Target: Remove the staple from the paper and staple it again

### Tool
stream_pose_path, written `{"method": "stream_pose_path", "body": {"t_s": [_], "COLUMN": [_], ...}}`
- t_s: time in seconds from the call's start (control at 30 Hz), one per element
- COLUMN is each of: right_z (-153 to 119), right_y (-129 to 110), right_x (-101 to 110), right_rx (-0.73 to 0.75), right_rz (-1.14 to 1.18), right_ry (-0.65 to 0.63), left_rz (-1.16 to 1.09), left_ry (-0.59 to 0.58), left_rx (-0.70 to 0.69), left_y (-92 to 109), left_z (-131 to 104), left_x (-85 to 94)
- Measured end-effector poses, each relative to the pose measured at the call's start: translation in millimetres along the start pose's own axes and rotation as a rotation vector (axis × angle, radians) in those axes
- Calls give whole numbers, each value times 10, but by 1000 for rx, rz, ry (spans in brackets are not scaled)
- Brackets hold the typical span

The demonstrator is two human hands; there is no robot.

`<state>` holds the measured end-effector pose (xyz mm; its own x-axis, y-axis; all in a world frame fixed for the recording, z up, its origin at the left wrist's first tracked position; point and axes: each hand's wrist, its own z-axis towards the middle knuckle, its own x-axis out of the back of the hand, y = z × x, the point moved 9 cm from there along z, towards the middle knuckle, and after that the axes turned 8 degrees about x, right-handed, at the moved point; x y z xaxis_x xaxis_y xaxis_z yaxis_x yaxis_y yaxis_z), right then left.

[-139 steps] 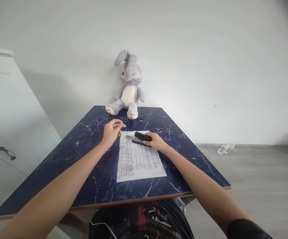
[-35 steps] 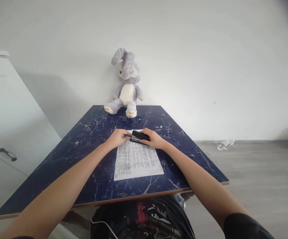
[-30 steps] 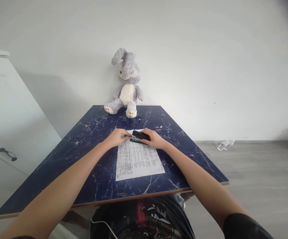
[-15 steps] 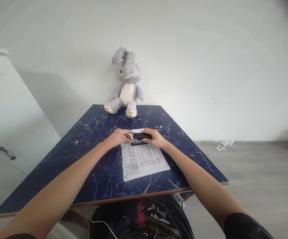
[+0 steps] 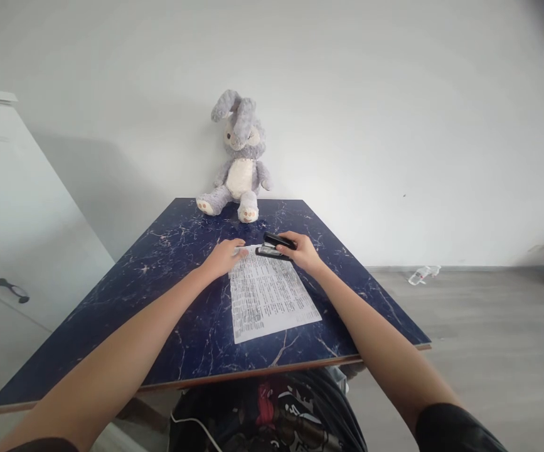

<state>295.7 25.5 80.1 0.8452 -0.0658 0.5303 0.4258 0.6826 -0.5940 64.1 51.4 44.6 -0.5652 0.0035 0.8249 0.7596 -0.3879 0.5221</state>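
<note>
A black stapler (image 5: 273,238) is gripped at its right end by my right hand (image 5: 304,252), above the far end of a printed sheet of paper (image 5: 274,295). Its jaws are spread at the left end, with a metallic strip showing between them. My left hand (image 5: 224,257) is at the upper left corner of the sheet, its thumb and fingers apart and nothing visible held in them. The paper lies at a slight angle on the dark blue marbled table (image 5: 196,339).
A grey plush rabbit (image 5: 241,169) sits at the table's far edge against the wall (image 5: 394,125). To the left stands a white cabinet (image 5: 27,207) with a dark handle. A clear plastic item (image 5: 423,274) lies on the grey floor at the right.
The stapler has moved right and slightly away in my right hand, its left end tilting up. My left hand has come off the stapler and shifted a little to the left.
</note>
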Motion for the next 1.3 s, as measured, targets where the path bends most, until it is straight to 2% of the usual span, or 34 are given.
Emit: {"method": "stream_pose_path", "body": {"t_s": [0.1,0.17,0.3,0.4,0.5,0.7,0.8,0.87,0.93,1.03,1.13,1.3], "right_z": [-35,-75,-141,-167,-180,-200,-181,-171,-165,-171,-166,-91], "right_y": [208,327,535,634,657,542,411,322,245,129,-27,-267], "right_x": [307,467,631,615,510,383,315,264,220,130,25,-68], "right_rx": [-157,-249,-416,-486,-481,-404,-299,-228,-169,-101,-52,23], "right_rz": [-190,-293,-395,-400,-278,-72,-24,-2,10,28,89,66], "right_ry": [102,136,118,23,-105,-301,-381,-422,-448,-506,-535,-398], "left_rz": [211,251,153,27,-40,46,140,132,83,80,98,117], "left_ry": [-45,-65,-10,81,147,143,170,104,-78,-314,-379,-418], "left_rx": [37,27,0,-70,-112,-56,-62,-163,-284,-333,-319,-291], "left_y": [-145,-187,-203,-163,-161,-250,-144,58,287,475,513,429], "left_z": [25,33,54,50,42,69,35,-32,-143,-308,-372,-358], "left_x": [-167,-223,-97,97,214,173,181,94,-119,-432,-531,-500]}}
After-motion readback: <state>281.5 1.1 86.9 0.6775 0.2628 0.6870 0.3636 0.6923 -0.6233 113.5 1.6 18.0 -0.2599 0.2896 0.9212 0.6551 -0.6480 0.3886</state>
